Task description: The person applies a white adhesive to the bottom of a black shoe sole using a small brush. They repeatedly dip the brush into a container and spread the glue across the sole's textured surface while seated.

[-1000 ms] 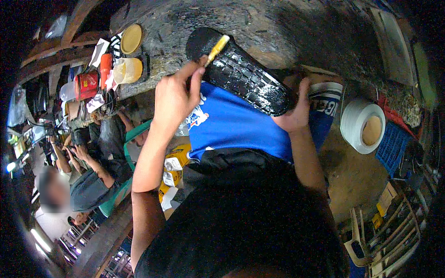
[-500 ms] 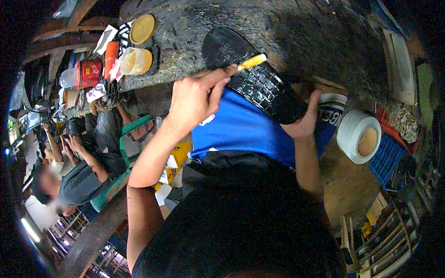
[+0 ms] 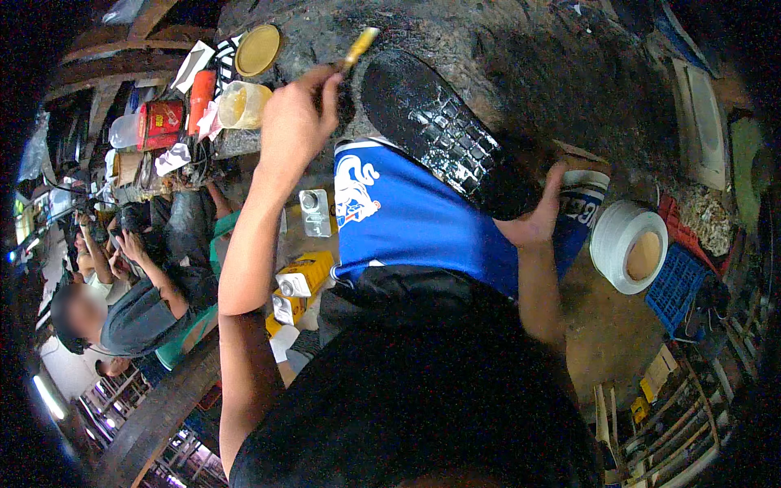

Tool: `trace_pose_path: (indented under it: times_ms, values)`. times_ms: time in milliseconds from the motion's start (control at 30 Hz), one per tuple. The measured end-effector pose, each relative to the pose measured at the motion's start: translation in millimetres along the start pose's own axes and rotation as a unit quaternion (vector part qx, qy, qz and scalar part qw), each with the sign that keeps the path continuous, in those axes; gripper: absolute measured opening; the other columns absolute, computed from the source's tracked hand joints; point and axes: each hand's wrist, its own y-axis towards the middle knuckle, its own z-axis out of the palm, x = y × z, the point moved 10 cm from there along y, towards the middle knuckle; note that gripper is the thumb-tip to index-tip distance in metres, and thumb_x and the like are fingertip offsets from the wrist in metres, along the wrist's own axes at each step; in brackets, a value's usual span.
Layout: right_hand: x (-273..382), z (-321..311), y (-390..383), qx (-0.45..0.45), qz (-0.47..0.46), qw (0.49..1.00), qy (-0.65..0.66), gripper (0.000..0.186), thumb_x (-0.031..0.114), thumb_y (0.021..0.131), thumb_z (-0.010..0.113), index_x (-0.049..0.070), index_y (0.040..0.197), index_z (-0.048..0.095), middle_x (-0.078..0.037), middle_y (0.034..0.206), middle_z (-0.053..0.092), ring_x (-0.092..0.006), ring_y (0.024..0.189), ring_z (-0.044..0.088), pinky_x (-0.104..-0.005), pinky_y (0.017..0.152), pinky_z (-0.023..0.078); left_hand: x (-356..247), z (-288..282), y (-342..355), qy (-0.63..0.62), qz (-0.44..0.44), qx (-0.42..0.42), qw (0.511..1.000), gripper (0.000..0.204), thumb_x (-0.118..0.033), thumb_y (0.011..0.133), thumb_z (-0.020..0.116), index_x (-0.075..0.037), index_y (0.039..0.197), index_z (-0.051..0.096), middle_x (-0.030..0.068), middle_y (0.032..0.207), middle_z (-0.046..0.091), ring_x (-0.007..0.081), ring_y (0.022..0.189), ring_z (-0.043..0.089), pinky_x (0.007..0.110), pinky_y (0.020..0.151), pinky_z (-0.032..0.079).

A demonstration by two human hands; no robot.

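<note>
My left hand (image 3: 297, 126) is closed on a small brush (image 3: 359, 49) with pale yellow bristles, raised off to the left of a black shoe sole (image 3: 407, 98). The sole has a raised block pattern in its middle that shines as if wet. My right hand (image 3: 533, 215) grips the sole's near right end, thumb up along its side; the other fingers are hidden beneath. Left of the brush hand stands a translucent tub (image 3: 242, 106) with yellowish stuff in it, close to a round tan lid (image 3: 258, 49). Blue shorts (image 3: 415, 220) cover my lap under the sole.
A dark, stained workbench (image 3: 529, 57) spreads ahead. At its left are a red container (image 3: 160, 124) and an orange one (image 3: 202, 102). A white roll (image 3: 629, 246) and a blue crate (image 3: 677, 285) stand at right. Yellow cans (image 3: 305, 274) sit low left; another person (image 3: 154, 305) works beyond.
My left hand has moved left and away with the brush, lifting it off the sole toward the tub side. The right hand still holds the sole nearly in place.
</note>
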Motion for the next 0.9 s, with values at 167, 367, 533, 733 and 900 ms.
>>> trace_pose_path:
  times_ms: [167, 367, 533, 733, 900]
  values:
    - [-1, -2, 1, -0.033, -0.001, 0.999, -0.016, 0.078, 0.072, 0.097, 0.038, 0.014, 0.148, 0.048, -0.010, 0.149, 0.053, -0.0320, 0.136, 0.050, -0.0529, 0.117, 0.034, -10, 5, -8, -0.073, 0.084, 0.036, 0.993, 0.021, -0.022, 0.097, 0.062, -0.012, 0.110, 0.074, 0.0213, 0.071, 0.066, 0.0393, 0.066, 0.068, 0.047, 0.059, 0.053]
    - [2, -9, -2, -0.084, -0.019, 0.996, 0.000, 0.077, 0.072, 0.096, 0.039, 0.018, 0.150, 0.047, -0.007, 0.149, 0.053, -0.0317, 0.136, 0.050, -0.0546, 0.115, 0.037, 18, 7, 0, -0.044, 0.032, 0.026, 0.998, 0.023, -0.016, 0.097, 0.063, -0.012, 0.117, 0.073, 0.0185, 0.094, 0.073, 0.0357, 0.084, 0.071, 0.040, 0.073, 0.055]
    - [1, -9, -2, -0.072, -0.006, 0.997, 0.002, 0.075, 0.071, 0.097, 0.040, 0.018, 0.150, 0.046, -0.007, 0.150, 0.052, -0.0316, 0.136, 0.050, -0.0546, 0.115, 0.037, -2, 14, -9, -0.060, 0.165, 0.092, 0.980, 0.023, -0.017, 0.094, 0.065, -0.016, 0.115, 0.074, 0.0135, 0.091, 0.074, 0.0354, 0.080, 0.071, 0.041, 0.072, 0.058]
    - [0, -3, 1, -0.021, -0.001, 1.000, 0.004, 0.074, 0.067, 0.098, 0.042, 0.013, 0.149, 0.047, -0.010, 0.149, 0.052, -0.0319, 0.137, 0.049, -0.0530, 0.117, 0.035, -3, 23, -43, -0.092, 0.160, 0.334, 0.924, 0.023, -0.013, 0.095, 0.064, -0.013, 0.115, 0.075, 0.0127, 0.099, 0.075, 0.0309, 0.082, 0.074, 0.038, 0.075, 0.058]
    - [0, -6, 1, -0.051, -0.006, 0.999, 0.012, 0.079, 0.071, 0.096, 0.041, 0.013, 0.149, 0.047, -0.010, 0.147, 0.055, -0.0329, 0.134, 0.052, -0.0551, 0.115, 0.037, 2, -1, -1, -0.124, 0.099, 0.102, 0.982, 0.024, -0.019, 0.098, 0.063, -0.011, 0.118, 0.073, 0.0129, 0.103, 0.075, 0.0197, 0.081, 0.074, 0.036, 0.072, 0.056]
